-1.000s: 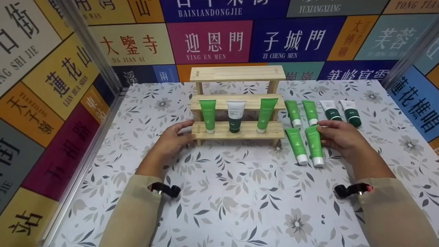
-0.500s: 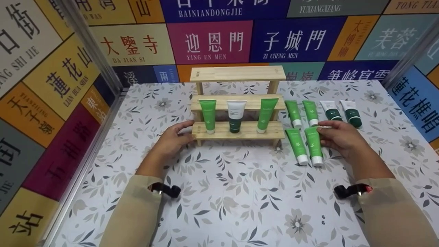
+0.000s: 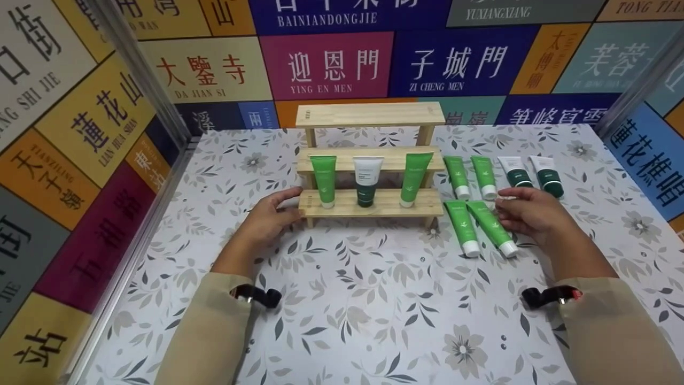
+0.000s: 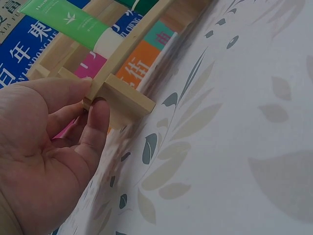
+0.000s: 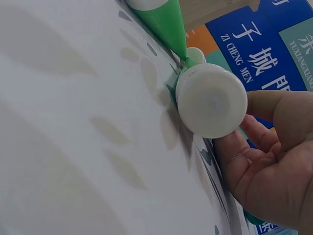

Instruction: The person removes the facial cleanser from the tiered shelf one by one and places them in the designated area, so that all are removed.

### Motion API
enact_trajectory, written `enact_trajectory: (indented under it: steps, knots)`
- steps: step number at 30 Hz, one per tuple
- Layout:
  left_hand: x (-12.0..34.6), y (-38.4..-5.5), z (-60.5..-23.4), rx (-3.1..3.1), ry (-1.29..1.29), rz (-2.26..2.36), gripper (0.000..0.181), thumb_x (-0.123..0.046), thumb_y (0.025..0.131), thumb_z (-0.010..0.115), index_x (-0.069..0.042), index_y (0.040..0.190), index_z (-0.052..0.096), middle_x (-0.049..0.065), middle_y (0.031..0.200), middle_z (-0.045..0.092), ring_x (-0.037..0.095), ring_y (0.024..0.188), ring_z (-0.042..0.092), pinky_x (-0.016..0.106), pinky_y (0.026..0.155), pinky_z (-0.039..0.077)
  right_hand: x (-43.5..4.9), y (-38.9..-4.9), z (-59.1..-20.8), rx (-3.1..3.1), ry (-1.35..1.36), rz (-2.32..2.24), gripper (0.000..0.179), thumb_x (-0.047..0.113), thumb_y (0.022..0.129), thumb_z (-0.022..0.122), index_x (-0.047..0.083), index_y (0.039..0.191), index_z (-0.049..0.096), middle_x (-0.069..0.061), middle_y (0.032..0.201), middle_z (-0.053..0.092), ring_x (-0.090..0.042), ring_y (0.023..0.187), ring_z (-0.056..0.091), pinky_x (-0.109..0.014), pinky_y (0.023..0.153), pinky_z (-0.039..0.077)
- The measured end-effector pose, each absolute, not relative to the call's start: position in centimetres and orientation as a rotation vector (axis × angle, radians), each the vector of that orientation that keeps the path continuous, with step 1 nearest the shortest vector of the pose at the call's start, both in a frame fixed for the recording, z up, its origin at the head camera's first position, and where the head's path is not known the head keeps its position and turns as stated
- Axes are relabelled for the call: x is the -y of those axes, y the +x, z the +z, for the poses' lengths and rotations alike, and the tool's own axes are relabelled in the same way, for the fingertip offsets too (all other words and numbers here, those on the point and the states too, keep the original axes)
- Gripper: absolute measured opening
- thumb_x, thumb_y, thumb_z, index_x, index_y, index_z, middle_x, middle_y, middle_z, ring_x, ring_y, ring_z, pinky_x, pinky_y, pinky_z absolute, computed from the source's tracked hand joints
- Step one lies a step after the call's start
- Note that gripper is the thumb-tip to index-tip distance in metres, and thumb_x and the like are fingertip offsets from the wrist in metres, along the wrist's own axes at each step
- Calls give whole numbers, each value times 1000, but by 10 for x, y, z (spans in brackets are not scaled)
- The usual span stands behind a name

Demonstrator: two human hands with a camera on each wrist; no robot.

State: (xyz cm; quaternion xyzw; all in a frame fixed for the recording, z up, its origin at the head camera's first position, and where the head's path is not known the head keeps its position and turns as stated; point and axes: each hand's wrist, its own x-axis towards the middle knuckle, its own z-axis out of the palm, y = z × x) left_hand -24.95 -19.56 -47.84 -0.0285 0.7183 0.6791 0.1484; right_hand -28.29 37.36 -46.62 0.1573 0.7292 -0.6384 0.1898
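My left hand (image 3: 270, 216) pinches the left end of the bottom step of a wooden tiered display stand (image 3: 368, 113); the left wrist view shows thumb and fingers around the board's corner (image 4: 128, 100). My right hand (image 3: 534, 214) is beside a green squeeze tube (image 3: 492, 227) lying slanted on the table. Its fingers are loosely bent, the lower ones close against the tube's side. In the right wrist view the tube's white cap (image 5: 212, 102) hides the fingertips. Another green tube (image 3: 462, 227) lies just left of it.
On the bottom step stand a green tube (image 3: 324, 179), a white-and-dark-green tube (image 3: 367, 179) and another green tube (image 3: 416, 179). Behind my right hand lie two green tubes (image 3: 483, 176) and two white-and-dark-green tubes (image 3: 548, 176). Printed panels (image 3: 331, 64) enclose the floral-patterned table (image 3: 363, 299).
The green tube by my right hand has turned: its flat end shifted left and its cap swung right. The thumb side of the right hand now stands apart from it. My left hand stays put.
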Motion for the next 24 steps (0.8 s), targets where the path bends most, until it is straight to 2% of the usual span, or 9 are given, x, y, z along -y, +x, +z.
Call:
enact_trajectory:
  steps: [7,19,24]
  knots:
    - [196,-249,-478,-2093,-81,1931,64,-7,99,71,-21,158,52,12,143,69,23,117,72,36,96,56,-373,-283,-465,-2086,435,-1695,50,29,99,79,22,142,55,8,96,78,-8,85,74,-25,77,64]
    - [195,-250,-476,-2071,-123,1925,67,-8,99,72,-21,161,49,8,147,66,23,125,69,39,107,54,-371,-282,-460,-2082,446,-1685,53,31,100,77,23,147,53,8,102,76,-9,84,73,-26,76,64]
    - [195,-251,-478,-2104,-88,1919,66,-8,99,73,-19,160,50,12,150,64,21,118,70,35,96,57,-366,-280,-456,-2067,410,-1801,52,28,100,77,20,147,55,7,105,74,-9,79,70,-25,71,63]
